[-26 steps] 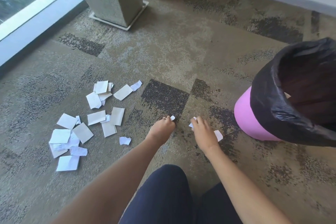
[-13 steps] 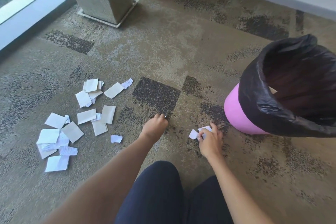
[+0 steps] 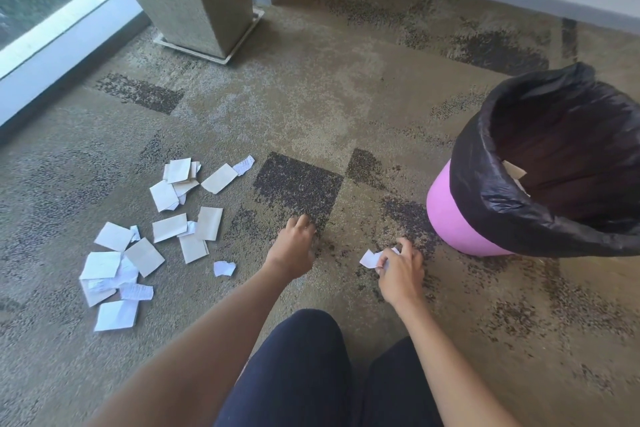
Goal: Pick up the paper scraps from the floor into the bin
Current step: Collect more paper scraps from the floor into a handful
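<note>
At the left of the frame, running from the centre left down toward the lower left, the paper scraps [image 3: 152, 243] lie loose on the carpeted floor [image 3: 311, 107], some overlapping, with one small torn piece [image 3: 224, 268] apart at the heap's right edge. These thin, light sheets lie flat against the pile of the carpet, so a hurried grab could slide over an edge and leave a piece behind, or lift a stack from which the lower sheets slip.

Just right of that, near the middle, the left hand [image 3: 294, 246] reaches down to the floor with its fingers curled under. Whether it grips a scrap beneath them, I cannot tell.

Further right, the right hand [image 3: 401, 270] pinches a few white scraps [image 3: 370, 258] between thumb and fingers, low over the floor. The loose corners stick out of the grip, and one could flutter down on the way to the bin if the pinch is slack.

At the right edge stands the pink bin [image 3: 453, 222], lined with a black bag [image 3: 485, 191], its mouth tilted toward the person. A piece of paper shows inside. A careless throw could hit the sagging bag rim and fall outside.
</note>
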